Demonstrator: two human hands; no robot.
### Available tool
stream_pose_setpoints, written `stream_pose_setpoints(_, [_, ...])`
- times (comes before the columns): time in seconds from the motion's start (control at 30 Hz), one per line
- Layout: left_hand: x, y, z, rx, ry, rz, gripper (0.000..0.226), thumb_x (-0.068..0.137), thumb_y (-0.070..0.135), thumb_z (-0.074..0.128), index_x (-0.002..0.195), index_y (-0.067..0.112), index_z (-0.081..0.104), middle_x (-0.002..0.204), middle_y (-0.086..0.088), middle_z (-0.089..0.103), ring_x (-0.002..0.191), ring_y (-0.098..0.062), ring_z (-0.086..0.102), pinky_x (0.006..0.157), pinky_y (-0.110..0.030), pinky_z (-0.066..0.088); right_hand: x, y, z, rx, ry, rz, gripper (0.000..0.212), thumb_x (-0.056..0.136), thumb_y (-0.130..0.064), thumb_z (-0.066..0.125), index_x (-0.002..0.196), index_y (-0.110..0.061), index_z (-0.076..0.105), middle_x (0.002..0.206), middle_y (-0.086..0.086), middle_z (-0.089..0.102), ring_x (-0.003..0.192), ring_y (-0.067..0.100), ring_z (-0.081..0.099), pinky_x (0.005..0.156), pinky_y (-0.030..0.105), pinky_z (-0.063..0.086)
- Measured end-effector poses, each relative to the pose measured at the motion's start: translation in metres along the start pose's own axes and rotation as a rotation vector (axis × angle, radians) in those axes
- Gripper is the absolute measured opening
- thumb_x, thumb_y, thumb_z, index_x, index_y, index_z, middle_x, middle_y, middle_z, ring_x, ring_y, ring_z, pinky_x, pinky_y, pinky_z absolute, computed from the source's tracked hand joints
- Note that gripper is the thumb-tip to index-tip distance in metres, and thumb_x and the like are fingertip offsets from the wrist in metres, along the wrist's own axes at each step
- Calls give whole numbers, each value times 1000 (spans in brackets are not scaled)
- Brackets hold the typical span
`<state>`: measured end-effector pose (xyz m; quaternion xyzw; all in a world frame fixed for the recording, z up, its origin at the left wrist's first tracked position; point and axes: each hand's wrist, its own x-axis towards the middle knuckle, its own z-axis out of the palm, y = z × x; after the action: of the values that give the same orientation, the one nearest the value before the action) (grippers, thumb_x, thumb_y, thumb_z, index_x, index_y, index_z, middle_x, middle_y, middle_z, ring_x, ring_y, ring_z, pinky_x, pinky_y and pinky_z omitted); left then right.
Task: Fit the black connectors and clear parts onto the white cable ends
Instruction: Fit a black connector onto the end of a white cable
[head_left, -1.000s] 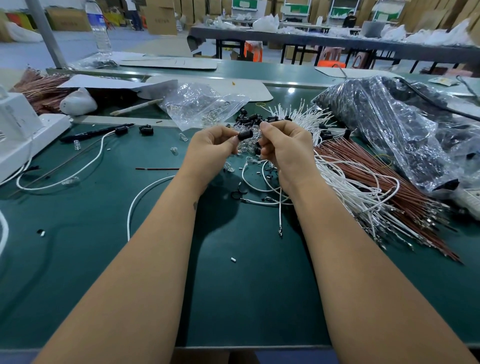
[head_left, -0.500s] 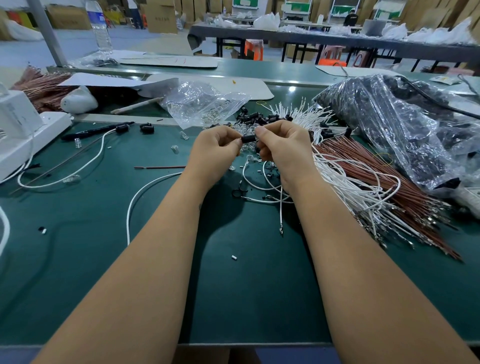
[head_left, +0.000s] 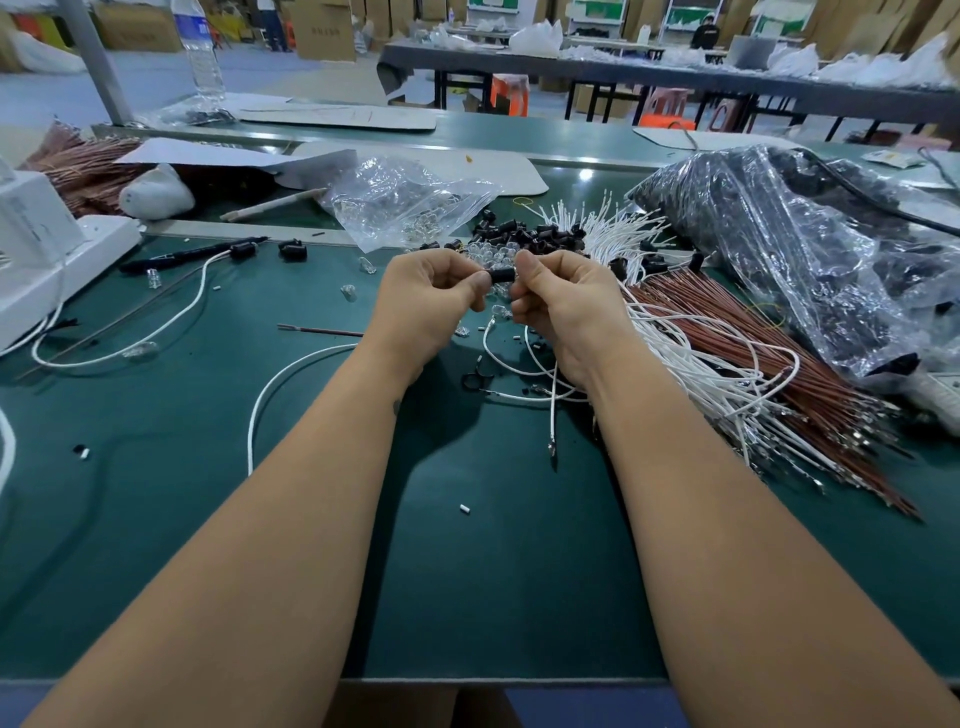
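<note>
Hands met above the green surface (head_left: 467, 571): left hand (head_left: 426, 301) and right hand (head_left: 563, 301) both pinched one black connector (head_left: 501, 275) between them, white cable (head_left: 553, 395) trailing below the right hand.

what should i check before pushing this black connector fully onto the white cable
1. Both hands on the black connector: ok, left hand and right hand pinch it between them.
2. Connector lifted off the green table: ok.
3. White cable free to follow: ok, it hangs loose below the right hand.
4. Cable end seated in the connector: cannot tell, fingers hide it.
5. Clear part fitted: cannot tell.
6. Spare connectors in a pile behind the hands: ok.
</note>
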<state>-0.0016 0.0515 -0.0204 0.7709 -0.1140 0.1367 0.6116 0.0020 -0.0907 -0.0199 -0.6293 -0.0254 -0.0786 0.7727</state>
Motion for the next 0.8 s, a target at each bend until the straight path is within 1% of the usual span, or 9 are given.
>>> stream_pose_setpoints(0.13, [1,1,0,-49,-12,-23,19,88,6,66,71,15,65,57,4,62,55,-6,53,64,-17,45,0,1,0,30,-32,-17,22,92,-15,63,73,-9,55,61,6,60,46,13,54,50,24,48])
stream_pose_setpoints(0.2, [1,0,0,-62,-8,-31,19,88,6,66,71,14,65,55,6,62,55,-6,53,64,-17,45,0,2,0,11,-19,-41,22,92,-14,63,73,-9,55,61,6,60,46,14,54,49,24,48])
stream_pose_setpoints(0.3, [1,-1,1,-87,-5,-43,16,88,7,66,73,13,66,58,1,62,56,-7,54,66,-18,46,0,3,1,7,-14,-66,22,92,-13,63,73,-9,54,59,5,61,46,14,54,49,24,47])
stream_pose_setpoints(0.37, [2,-2,1,-94,-1,-45,16,88,7,67,73,13,66,59,0,63,55,-6,54,64,-16,45,0,3,1,9,-12,-67,21,92,-12,63,73,-9,55,58,4,61,46,14,54,50,24,48])
stream_pose_setpoints(0.47, [3,-2,0,-95,19,-46,17,87,8,67,72,15,66,56,4,63,55,-6,54,64,-16,46,-1,2,3,-11,-2,-76,19,91,-12,65,74,-9,57,61,6,61,47,14,54,52,25,49])
stream_pose_setpoints(0.6, [4,-2,-1,-67,18,-49,16,87,12,69,72,17,68,54,9,64,57,-6,55,65,-15,47,-2,-1,3,-100,29,-107,17,91,-12,65,76,-9,58,63,6,61,48,12,54,50,23,48])
stream_pose_setpoints(0.67, [3,-1,0,-54,8,-51,15,87,13,69,73,17,68,53,10,65,55,-3,54,62,-13,45,-2,-2,1,-120,40,-111,16,91,-12,65,77,-9,60,64,6,62,48,11,55,50,22,48])
stream_pose_setpoints(0.73, [3,0,0,-55,11,-55,14,87,13,69,73,15,69,52,10,64,47,2,49,53,-9,40,-2,-2,0,-118,52,-111,15,91,-13,66,78,-9,61,63,4,63,49,11,55,51,21,48])
stream_pose_setpoints(0.8, [3,0,1,-56,16,-63,13,87,13,69,73,14,69,51,10,64,41,3,44,47,-8,35,-2,-3,0,-111,59,-104,14,91,-13,66,78,-10,61,62,2,64,49,10,55,52,21,48])
